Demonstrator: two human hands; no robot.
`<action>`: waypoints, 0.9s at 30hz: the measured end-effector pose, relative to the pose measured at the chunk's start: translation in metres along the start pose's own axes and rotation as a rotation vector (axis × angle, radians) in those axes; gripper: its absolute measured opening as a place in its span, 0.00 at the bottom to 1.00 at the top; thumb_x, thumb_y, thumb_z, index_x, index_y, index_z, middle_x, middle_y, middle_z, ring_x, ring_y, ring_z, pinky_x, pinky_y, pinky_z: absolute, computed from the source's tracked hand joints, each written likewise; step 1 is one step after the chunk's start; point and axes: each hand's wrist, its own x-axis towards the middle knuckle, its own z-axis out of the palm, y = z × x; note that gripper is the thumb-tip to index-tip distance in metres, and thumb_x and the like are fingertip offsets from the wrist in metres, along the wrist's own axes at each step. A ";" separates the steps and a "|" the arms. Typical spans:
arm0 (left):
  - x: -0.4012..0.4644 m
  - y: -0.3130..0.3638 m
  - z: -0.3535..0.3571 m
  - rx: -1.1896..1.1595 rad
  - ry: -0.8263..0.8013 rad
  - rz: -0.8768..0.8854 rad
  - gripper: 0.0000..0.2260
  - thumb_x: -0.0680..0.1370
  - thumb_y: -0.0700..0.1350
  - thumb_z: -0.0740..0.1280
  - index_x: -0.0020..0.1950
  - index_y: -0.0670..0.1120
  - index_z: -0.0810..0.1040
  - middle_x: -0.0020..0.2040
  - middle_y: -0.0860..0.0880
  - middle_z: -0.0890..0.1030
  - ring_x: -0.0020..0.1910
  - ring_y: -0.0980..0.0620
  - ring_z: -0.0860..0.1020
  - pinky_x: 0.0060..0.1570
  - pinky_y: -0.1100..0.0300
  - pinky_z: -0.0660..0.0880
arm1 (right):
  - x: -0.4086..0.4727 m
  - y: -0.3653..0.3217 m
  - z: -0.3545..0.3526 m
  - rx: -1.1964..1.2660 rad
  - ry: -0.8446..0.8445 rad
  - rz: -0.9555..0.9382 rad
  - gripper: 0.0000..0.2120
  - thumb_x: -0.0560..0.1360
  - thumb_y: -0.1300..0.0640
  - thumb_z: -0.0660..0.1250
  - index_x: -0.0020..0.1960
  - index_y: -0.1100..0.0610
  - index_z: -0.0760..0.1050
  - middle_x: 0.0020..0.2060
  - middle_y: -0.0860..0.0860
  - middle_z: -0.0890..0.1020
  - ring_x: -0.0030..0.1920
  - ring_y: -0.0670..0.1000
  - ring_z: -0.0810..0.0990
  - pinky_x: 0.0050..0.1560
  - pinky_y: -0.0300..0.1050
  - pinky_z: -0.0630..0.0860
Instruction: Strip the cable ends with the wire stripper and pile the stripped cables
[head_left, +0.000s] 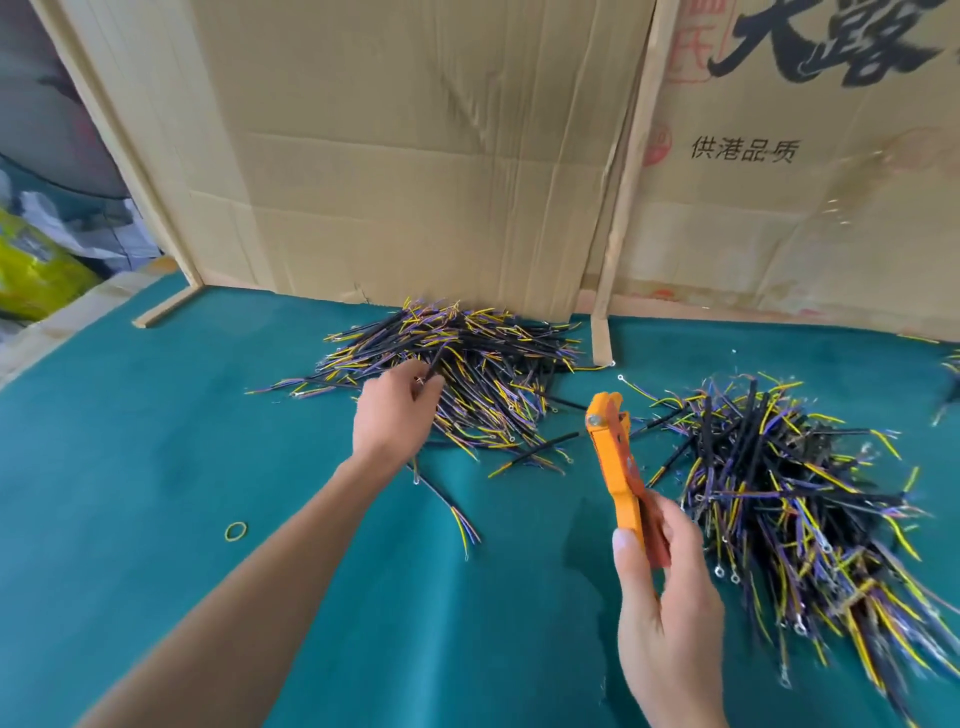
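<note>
Two piles of short black cables with yellow, blue and purple wire ends lie on the green table. My left hand reaches into the near edge of the far pile, and its fingers pinch a black cable there. My right hand grips the handles of an orange wire stripper, held upright with its head pointing away from me, above the table between the piles. The bigger pile spreads out on the right. One loose cable lies below my left wrist.
Cardboard sheets stand as a wall along the back of the green table. A yellow rubber band lies on the cloth at the left. Bags and clutter sit beyond the table's left edge.
</note>
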 end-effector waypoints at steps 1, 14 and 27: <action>-0.005 -0.002 -0.005 -0.023 0.007 0.059 0.11 0.79 0.51 0.67 0.38 0.53 0.73 0.25 0.53 0.73 0.28 0.50 0.70 0.31 0.58 0.65 | 0.000 -0.002 0.001 0.027 0.023 -0.002 0.20 0.79 0.46 0.64 0.69 0.51 0.74 0.61 0.48 0.82 0.62 0.50 0.79 0.63 0.47 0.72; -0.029 -0.017 0.013 0.197 -0.169 0.082 0.12 0.79 0.49 0.69 0.62 0.49 0.79 0.55 0.48 0.79 0.55 0.45 0.77 0.58 0.51 0.75 | 0.061 0.007 0.060 -0.114 0.071 -0.190 0.26 0.79 0.41 0.60 0.66 0.60 0.74 0.58 0.53 0.81 0.57 0.59 0.77 0.60 0.55 0.71; -0.067 0.002 0.019 0.361 -0.224 -0.367 0.11 0.73 0.50 0.66 0.39 0.43 0.79 0.37 0.45 0.80 0.39 0.40 0.78 0.39 0.56 0.75 | 0.065 0.014 0.060 -0.036 0.101 -0.135 0.26 0.78 0.39 0.61 0.65 0.58 0.73 0.57 0.51 0.80 0.57 0.57 0.78 0.58 0.55 0.73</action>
